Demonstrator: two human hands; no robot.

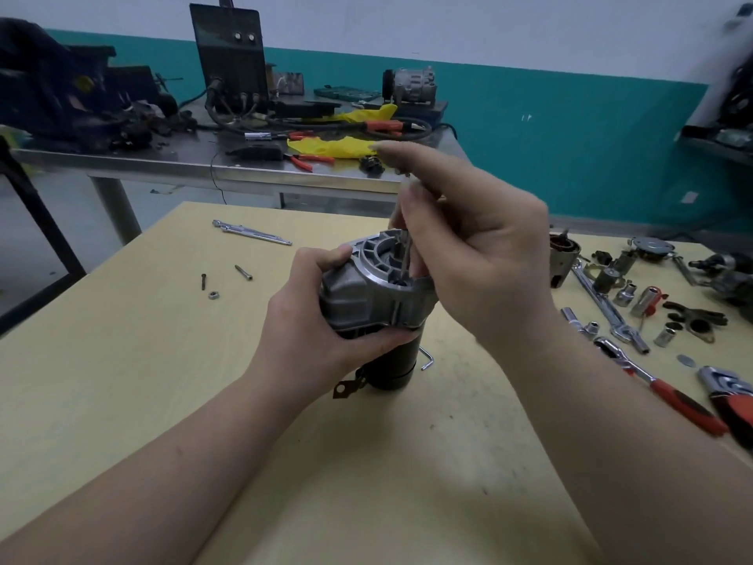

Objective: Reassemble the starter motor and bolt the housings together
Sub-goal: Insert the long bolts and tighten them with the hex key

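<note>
Starter motor [373, 320], ribbed grey cast-aluminium housing over a smooth black cylinder, stood upright on the pale wooden table [122, 381]; left hand [309, 332] gripped the housing, right hand [468, 254] pinched a thin steel bolt [402, 258] into it.

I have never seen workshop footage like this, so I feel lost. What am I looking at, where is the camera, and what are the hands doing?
There is no machine, only a person. The one picture comes from a camera on their head, looking down at a yellowish table. The left hand grips a starter motor standing upright. The right hand pinches a long thin bolt, lowering it into the grey housing. Two loose bolts and a nut lie to the left; ratchets and sockets lie to the right.
</note>
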